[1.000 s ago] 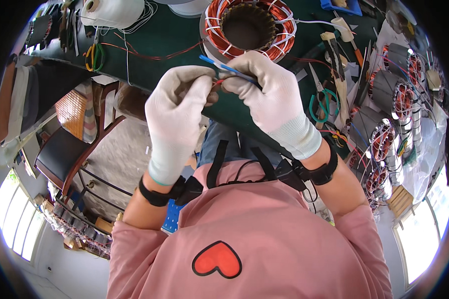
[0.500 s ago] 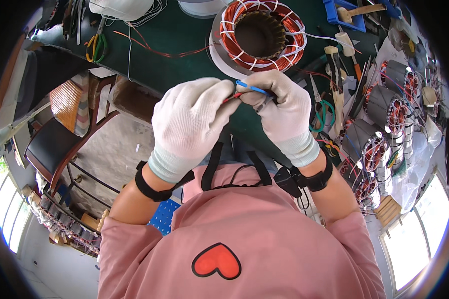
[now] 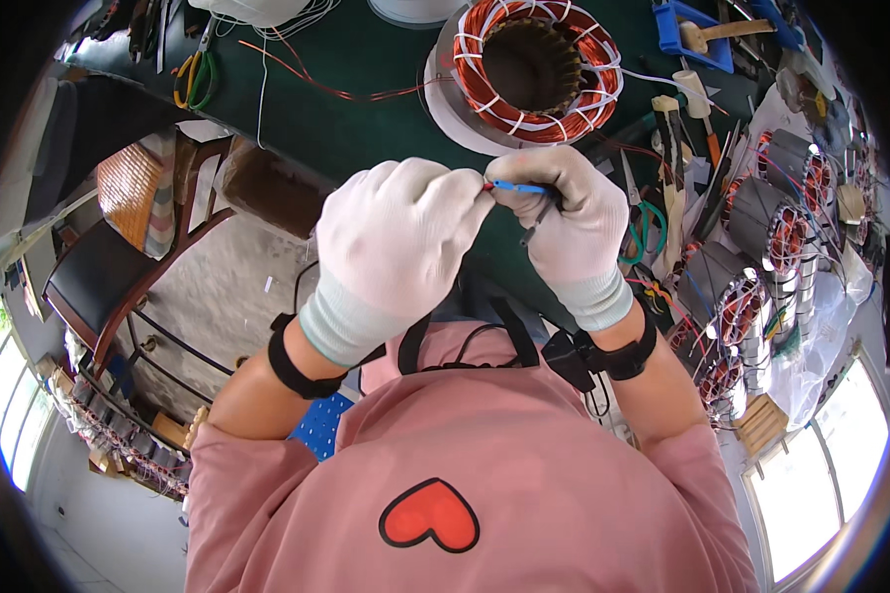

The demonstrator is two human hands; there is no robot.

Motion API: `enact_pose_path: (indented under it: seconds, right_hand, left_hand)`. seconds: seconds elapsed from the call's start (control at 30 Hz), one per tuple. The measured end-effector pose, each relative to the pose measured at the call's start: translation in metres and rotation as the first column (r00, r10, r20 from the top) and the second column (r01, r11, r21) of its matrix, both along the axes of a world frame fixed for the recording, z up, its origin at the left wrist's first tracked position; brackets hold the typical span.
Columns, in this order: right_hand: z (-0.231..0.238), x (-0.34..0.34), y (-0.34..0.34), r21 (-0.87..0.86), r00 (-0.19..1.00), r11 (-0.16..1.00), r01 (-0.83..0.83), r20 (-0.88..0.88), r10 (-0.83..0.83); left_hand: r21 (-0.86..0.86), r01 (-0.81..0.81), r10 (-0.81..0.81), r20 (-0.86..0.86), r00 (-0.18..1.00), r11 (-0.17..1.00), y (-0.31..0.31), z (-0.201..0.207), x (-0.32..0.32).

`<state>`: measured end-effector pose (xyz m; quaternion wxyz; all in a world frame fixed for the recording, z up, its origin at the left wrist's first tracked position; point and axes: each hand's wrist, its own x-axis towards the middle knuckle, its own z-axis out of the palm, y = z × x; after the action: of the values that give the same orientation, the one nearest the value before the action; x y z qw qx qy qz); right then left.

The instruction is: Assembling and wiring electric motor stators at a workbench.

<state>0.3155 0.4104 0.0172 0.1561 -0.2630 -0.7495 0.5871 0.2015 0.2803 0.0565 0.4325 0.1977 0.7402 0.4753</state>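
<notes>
Both my hands wear white knit gloves and meet in front of my chest. My left hand (image 3: 398, 237) pinches the red end of a thin wire. My right hand (image 3: 567, 222) grips a blue sleeve (image 3: 520, 187) on that wire, with a dark strand hanging below its fingers. Just beyond the hands, a large motor stator (image 3: 537, 61) wound with copper wire and tied with white cord sits on the dark green table (image 3: 366, 119).
Several more copper-wound stators (image 3: 761, 247) stand at the right. Green-handled scissors (image 3: 643, 222), a mallet (image 3: 707, 35) in a blue tray and small tools lie at the right. Loose red wire (image 3: 326, 91) and pliers (image 3: 193, 74) lie at the left. A chair (image 3: 99, 287) stands lower left.
The hands have drawn closer together and nearer to my chest. The blue sleeve now sits between the fingertips of both hands.
</notes>
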Motion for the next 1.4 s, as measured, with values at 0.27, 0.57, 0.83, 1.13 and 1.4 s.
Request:
enact_pose_path:
  seconds: [0.27,0.57,0.83,1.13,1.4]
  right_hand:
    - [-0.007,0.004,-0.002,0.002,0.996,0.999,0.042,-0.076,-0.042]
    - [-0.007,0.001,-0.002,0.087,0.995,0.996,0.035,-0.100,-0.027]
    - [-0.011,0.001,-0.003,-0.024,0.991,0.997,0.074,-0.106,-0.076]
    - [-0.009,-0.001,-0.007,-0.053,0.990,0.992,0.114,-0.075,-0.118]
    - [-0.016,0.007,0.003,0.156,0.992,0.988,-0.003,-0.121,0.022]
  left_hand:
    - [-0.170,-0.050,0.124,0.464,0.877,0.984,0.010,0.007,-0.005]
    - [-0.150,-0.224,0.247,0.823,0.511,0.963,0.008,0.009,-0.013]
    - [0.038,0.126,-0.097,-0.431,0.897,0.991,-0.001,-0.020,0.000]
    - [0.071,-0.096,0.100,-0.045,0.994,0.993,0.005,-0.011,0.004]
    - [-0.168,-0.261,0.208,0.969,0.135,0.951,0.000,-0.011,-0.021]
